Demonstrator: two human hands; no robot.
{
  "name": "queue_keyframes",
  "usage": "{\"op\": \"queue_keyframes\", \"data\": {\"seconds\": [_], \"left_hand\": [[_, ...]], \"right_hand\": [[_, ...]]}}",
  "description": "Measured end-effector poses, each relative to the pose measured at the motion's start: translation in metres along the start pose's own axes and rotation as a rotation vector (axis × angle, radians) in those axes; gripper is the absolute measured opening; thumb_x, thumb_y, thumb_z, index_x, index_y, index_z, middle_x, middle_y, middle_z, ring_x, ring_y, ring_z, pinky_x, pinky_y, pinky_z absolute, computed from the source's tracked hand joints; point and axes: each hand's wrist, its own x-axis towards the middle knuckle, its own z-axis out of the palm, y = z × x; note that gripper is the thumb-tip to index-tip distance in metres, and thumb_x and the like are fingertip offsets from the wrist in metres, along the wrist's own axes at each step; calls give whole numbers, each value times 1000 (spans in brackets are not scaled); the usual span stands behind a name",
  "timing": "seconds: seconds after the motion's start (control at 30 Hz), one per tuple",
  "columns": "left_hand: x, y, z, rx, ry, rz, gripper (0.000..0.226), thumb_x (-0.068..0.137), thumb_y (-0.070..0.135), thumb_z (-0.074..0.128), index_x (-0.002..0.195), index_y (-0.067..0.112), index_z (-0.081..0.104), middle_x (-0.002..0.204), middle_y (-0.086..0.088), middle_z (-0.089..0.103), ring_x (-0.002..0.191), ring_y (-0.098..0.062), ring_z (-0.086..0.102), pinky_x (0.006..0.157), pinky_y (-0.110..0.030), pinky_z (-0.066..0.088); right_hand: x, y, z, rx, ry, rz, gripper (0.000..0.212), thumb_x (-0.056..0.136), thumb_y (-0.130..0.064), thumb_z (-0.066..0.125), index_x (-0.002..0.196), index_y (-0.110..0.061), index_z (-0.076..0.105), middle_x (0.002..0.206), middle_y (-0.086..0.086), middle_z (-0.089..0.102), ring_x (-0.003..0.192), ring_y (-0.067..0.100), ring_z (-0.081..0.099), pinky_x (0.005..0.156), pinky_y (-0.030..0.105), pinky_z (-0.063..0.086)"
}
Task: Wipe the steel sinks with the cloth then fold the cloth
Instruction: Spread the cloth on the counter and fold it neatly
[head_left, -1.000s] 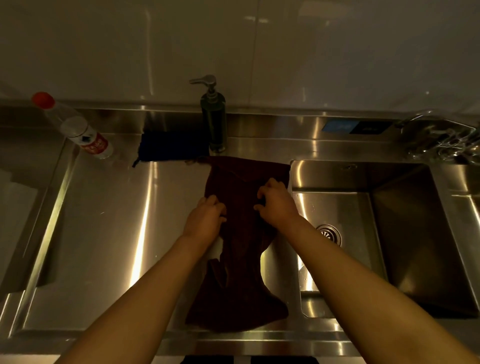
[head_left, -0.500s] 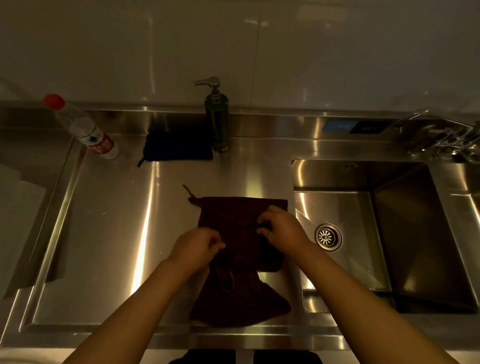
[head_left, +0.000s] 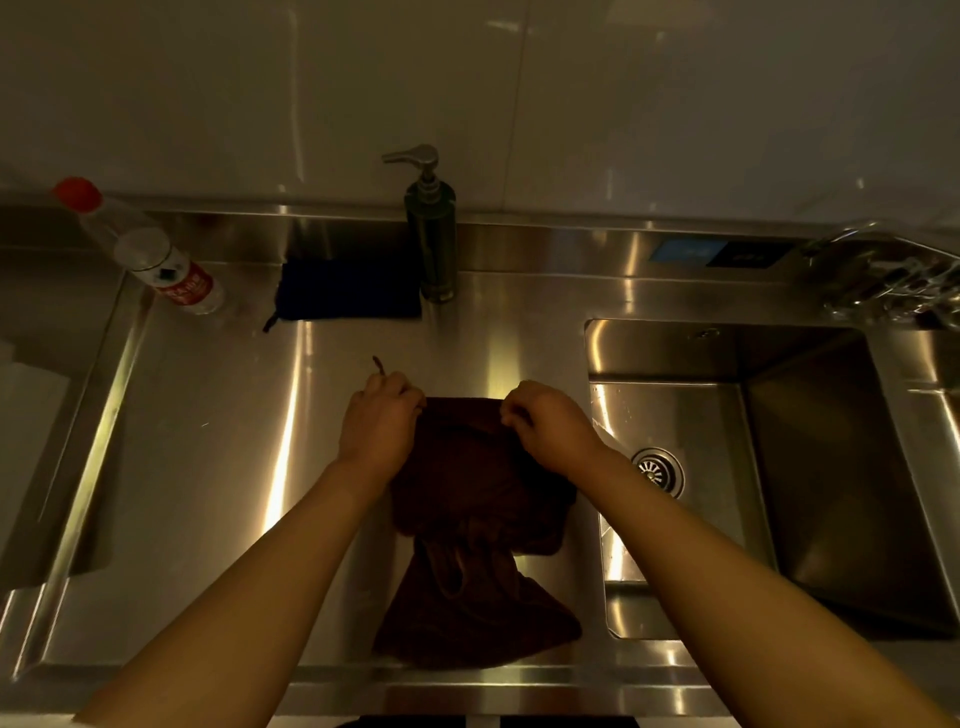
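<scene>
While I watched through the head camera, the dark maroon cloth (head_left: 480, 499) lay on the flat steel surface (head_left: 208, 467) just left of the sink (head_left: 810, 519), its far part doubled back over a crumpled near part that fanned out toward the front edge. My left hand (head_left: 379, 428) had its fingers curled at the cloth's far left corner, pinching it, with a thin loop of the cloth (head_left: 380, 365) sticking out beyond the knuckles. My right hand (head_left: 545, 423) pinched the far right corner in the same way, thumb and fingertips closed on the fold – both hands at the same far edge, apart from each other.

To the right, the sink basin showed a round drain strainer (head_left: 657, 472) on its floor. Against the back wall stood a steel pump dispenser (head_left: 431, 234), upright, and just beside its base lay a dark folded cloth (head_left: 348, 291). Farther left a clear plastic bottle (head_left: 150, 254) with a red cap leaned on the rim – its red label carried print, but I could not read it. On the back ledge near the sink was a small panel (head_left: 719, 253), half blue and half black, with markings too blurred to make out. A wire rack (head_left: 893, 280) sat at the far right corner; what it held I could not tell.
</scene>
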Motion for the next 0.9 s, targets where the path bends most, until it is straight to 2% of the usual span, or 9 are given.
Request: {"op": "queue_keyframes", "data": {"seconds": [0.13,0.2,0.3,0.4,0.5,0.6,0.67,0.77,0.9], "left_hand": [[22,7,-12,-59,46,-19,11,99,6,55,96,10,66,106,-10,61,100,-31,54,78,-38,38],[44,18,-24,-122,87,-63,15,101,7,49,99,10,63,107,-11,60,100,-30,53,79,-38,38],[74,38,-43,-210,181,-101,21,106,14,45,109,8,64,113,-14,60,102,-30,54,79,-41,45],[69,51,-45,-251,195,-24,18,104,18,49,107,10,65,109,-10,61,99,-24,55,74,-38,46],[41,42,-30,-241,141,-18,12,102,20,56,105,15,67,104,-4,62,96,-21,59,70,-32,43],[22,18,-13,-162,-31,-85,31,100,24,64,130,16,66,125,-9,61,115,-28,56,86,-37,49],[19,6,-6,-140,-92,-113,40,98,25,68,136,15,63,130,-10,58,119,-30,53,90,-37,48],[22,-1,1,-200,-70,-118,23,96,11,68,119,8,70,117,-11,61,107,-30,60,83,-28,42],[27,-13,-2,-236,-16,-168,17,96,0,63,109,5,73,106,-6,59,91,-21,59,72,-14,38]], "right_hand": [[29,6,-23,327,151,241,10,93,-10,67,88,-18,71,90,-5,69,87,9,65,79,18,48],[48,11,-36,351,235,348,11,94,-9,65,91,-17,72,91,-6,70,89,10,66,74,12,45],[70,18,-45,248,353,468,14,98,-11,59,105,-10,71,112,10,68,103,24,64,87,28,49],[66,10,-40,192,366,395,12,96,-15,62,105,-13,69,112,7,63,101,23,63,87,34,52],[42,8,-25,152,366,306,15,89,-21,71,103,-16,69,106,-1,60,93,15,60,78,28,49],[21,18,-15,109,332,321,21,89,-24,73,108,-16,69,110,-3,57,95,15,60,76,25,49],[16,26,-14,62,340,315,23,92,-19,70,114,-14,69,119,2,55,107,19,58,86,33,53],[19,37,-18,92,366,370,22,94,-10,66,115,-11,72,123,9,57,111,25,60,92,27,48],[30,44,-24,29,240,313,20,92,0,64,107,-6,76,113,12,66,104,26,65,89,21,43]]}}
